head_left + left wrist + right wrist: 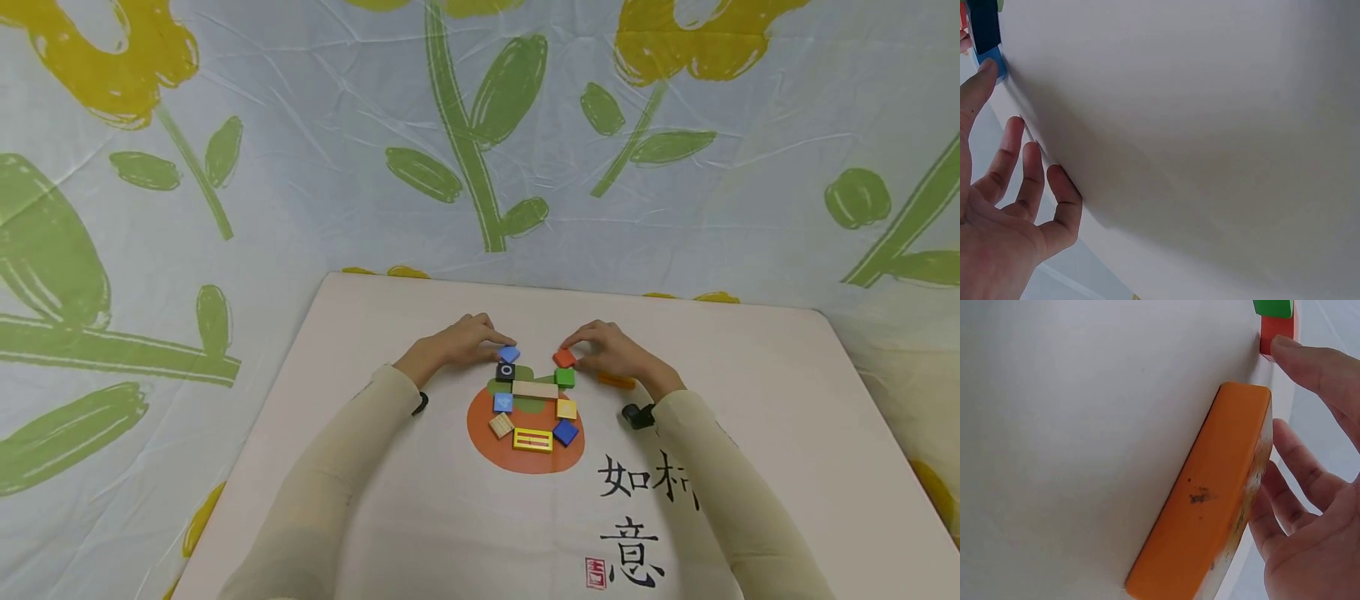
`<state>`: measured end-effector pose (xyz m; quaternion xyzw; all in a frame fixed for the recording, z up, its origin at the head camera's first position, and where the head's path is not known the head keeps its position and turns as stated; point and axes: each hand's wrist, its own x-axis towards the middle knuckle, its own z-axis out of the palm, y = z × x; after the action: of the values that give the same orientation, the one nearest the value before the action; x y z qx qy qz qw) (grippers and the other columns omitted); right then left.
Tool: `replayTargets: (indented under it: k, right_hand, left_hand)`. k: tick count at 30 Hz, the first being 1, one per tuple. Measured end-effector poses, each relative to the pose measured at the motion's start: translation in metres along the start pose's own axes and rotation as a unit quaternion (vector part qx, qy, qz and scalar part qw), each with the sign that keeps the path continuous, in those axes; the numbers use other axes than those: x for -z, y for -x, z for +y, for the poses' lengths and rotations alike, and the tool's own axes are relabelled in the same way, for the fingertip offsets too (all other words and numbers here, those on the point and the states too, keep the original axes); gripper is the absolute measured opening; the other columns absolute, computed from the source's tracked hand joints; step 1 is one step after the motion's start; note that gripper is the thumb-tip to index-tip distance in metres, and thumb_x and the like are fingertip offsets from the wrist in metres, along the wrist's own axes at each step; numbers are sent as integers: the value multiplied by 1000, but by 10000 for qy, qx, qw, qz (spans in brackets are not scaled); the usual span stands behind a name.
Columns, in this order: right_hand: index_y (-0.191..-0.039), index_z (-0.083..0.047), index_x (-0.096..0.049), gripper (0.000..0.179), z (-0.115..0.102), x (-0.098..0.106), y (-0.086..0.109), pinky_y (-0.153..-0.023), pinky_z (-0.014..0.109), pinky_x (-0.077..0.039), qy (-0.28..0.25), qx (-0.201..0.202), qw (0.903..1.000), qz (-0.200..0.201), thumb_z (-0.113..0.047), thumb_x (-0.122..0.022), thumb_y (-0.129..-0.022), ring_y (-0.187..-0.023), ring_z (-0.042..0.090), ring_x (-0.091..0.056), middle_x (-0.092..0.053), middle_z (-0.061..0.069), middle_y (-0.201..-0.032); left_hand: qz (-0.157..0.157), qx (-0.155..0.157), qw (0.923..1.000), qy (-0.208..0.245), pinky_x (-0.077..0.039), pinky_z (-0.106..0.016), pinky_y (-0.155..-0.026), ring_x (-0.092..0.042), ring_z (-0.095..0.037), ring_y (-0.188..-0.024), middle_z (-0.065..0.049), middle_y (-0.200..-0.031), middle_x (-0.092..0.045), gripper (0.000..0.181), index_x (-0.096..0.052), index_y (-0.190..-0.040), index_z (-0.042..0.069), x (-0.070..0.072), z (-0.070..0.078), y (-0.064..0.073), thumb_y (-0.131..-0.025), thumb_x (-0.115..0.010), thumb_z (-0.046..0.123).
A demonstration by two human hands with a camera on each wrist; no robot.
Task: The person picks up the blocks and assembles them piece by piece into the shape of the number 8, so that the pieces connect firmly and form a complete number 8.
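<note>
At the far end of a block arrangement, my left hand (468, 340) pinches a light blue block (509, 354) between thumb and index finger, the other fingers spread near the tabletop. Across from it, my right hand (611, 348) pinches a red block (564, 357) the same way, and the block is turned at an angle. Just nearer than the blue block lies a black block with a white ring (506, 372); a green block (565, 379) lies just nearer than the red one. An orange bar-shaped block (1204, 494) rests beneath the right palm.
A long tan block (535, 390) spans between the two rows. Nearer me are a yellow striped block (532, 440), a dark blue block (566, 432) and several other small blocks, on an orange print (487, 450). A flowered cloth (300, 167) hangs behind the table.
</note>
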<state>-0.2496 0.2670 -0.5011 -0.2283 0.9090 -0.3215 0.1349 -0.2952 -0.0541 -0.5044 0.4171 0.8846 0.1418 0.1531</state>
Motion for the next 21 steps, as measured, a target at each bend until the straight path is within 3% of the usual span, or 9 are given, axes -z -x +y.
replayTargets:
  k: [8,21]
  right_hand:
    - [-128,-8,-68,40,-2,2,4,-105,61,-32,-38,48,9999,92,-4,-75,-89,-127,39,-44,-57,18,-134]
    - [-129,-3,-64,34,-7,13,46,-102,61,-36,-478,-403,9896,1295,-15,-68,-97,-123,38,-47,-57,15,-132]
  left_hand:
    - [-47,21,10000,-14,-39,-34,-86,-48,-21,-103,-8,-120,-56,39,-61,-140,28,0,0,1,-101,-63,29]
    - [-57,-57,10000,42,-40,-36,-90,-48,-23,-107,-10,-123,-56,39,-61,-140,26,3,2,3,-101,-62,28]
